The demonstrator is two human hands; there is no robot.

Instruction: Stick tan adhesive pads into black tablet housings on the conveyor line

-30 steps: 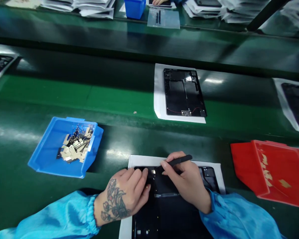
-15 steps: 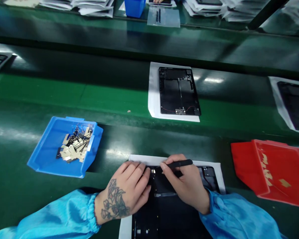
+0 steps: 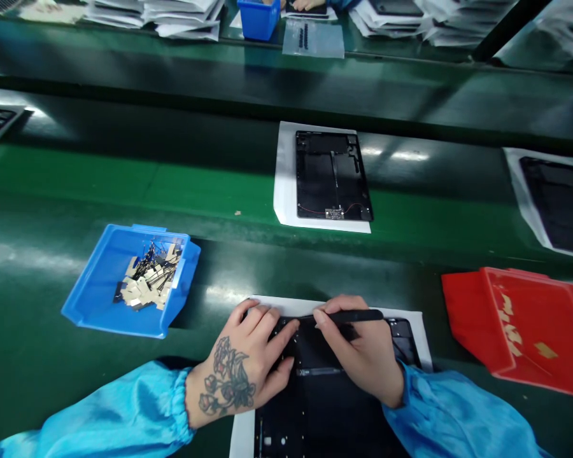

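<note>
A black device housing (image 3: 334,413) lies on a white sheet (image 3: 241,432) at the lower middle. My left hand (image 3: 248,362) rests on its upper left corner, fingers bent and a little apart, with the index fingertip near the top edge; nothing shows in its grasp. My right hand (image 3: 358,346) pinches a black pen-like tool, seemingly tweezers (image 3: 358,315), held almost level over the top edge. The tool's tip points left toward my left fingertips; what lies at the tip is too small to tell.
Left of my hands, a blue bin (image 3: 95,305) holds several flat pieces and thin dark wires. A red bin (image 3: 549,324) with small yellowish pieces stands right. Beyond, another open housing (image 3: 315,172) lies on paper. A person's hand (image 3: 310,4) shows at the top.
The far housings have shifted slightly left. My left index finger and thumb have spread further apart, and the tool has moved slightly right with my right hand. A pale spot by the fingertips is no longer visible.
</note>
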